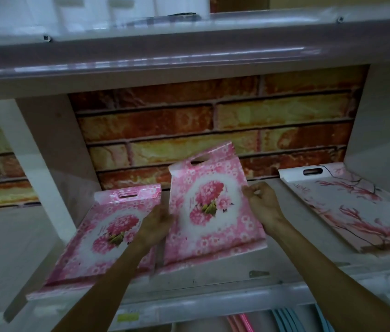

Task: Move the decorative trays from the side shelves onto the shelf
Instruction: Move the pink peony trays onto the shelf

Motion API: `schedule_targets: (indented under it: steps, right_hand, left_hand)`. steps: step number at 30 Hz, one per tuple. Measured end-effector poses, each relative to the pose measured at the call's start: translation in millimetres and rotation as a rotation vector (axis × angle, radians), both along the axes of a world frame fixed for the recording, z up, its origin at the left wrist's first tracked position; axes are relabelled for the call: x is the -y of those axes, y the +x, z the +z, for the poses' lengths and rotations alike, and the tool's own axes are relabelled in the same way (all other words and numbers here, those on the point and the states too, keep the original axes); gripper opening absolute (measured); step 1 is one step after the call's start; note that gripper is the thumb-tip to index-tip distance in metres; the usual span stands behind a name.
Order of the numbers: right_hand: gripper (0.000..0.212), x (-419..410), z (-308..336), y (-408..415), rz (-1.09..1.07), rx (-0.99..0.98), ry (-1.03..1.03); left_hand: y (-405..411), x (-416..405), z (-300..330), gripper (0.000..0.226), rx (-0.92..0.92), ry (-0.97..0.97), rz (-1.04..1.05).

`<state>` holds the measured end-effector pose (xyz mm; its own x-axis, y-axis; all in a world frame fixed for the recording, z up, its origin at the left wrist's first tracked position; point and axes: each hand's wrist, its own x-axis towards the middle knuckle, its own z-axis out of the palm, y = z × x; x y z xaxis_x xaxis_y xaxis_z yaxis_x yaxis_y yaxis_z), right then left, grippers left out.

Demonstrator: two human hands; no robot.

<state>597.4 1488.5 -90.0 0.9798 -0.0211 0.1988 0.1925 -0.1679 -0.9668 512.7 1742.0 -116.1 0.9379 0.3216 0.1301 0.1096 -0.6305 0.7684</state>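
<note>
At lower left of the frame, a pink floral tray point(98, 238) is seen lying flat on the shelf point(213, 279), its handle slot toward the brick-patterned back panel point(213, 121). The left hand point(155, 224) is noted at the left edge of the centre tray point(213, 212), fingers curled round that edge. This tray is held tilted, far end raised. Its right edge is pinched by the right hand point(262, 202). At right, a white tray with pink branches point(347, 207) is observed lying on the shelf.
</note>
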Motion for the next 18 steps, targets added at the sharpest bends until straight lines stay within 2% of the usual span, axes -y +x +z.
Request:
schedule_targets:
  steps: [2, 4, 7, 10, 14, 18]
  right_hand:
    - [0.02, 6, 4, -3, -0.008, 0.044, 0.071]
    - [0.018, 11, 5, -6, -0.005, 0.081, 0.13]
    - [0.02, 14, -2, -11, 0.022, 0.138, 0.192]
    - [0.02, 13, -9, -16, 0.016, 0.187, 0.208]
    - [0.024, 7, -12, -19, 0.022, 0.202, 0.233]
    - [0.024, -8, -11, -23, 0.044, 0.212, 0.243]
  left_hand:
    - [2, -2, -1, 0.01, 0.068, -0.237, 0.029]
    - [2, -1, 3, 0.01, 0.112, -0.378, 0.035]
    - [3, 4, 12, 0.033, 0.161, -0.479, 0.022]
    - [0, 6, 18, 0.051, 0.239, -0.501, 0.026]
    - [-10, 14, 27, 0.034, 0.329, -0.473, 0.046]
    - [-19, 6, 31, 0.031, 0.387, -0.457, 0.081]
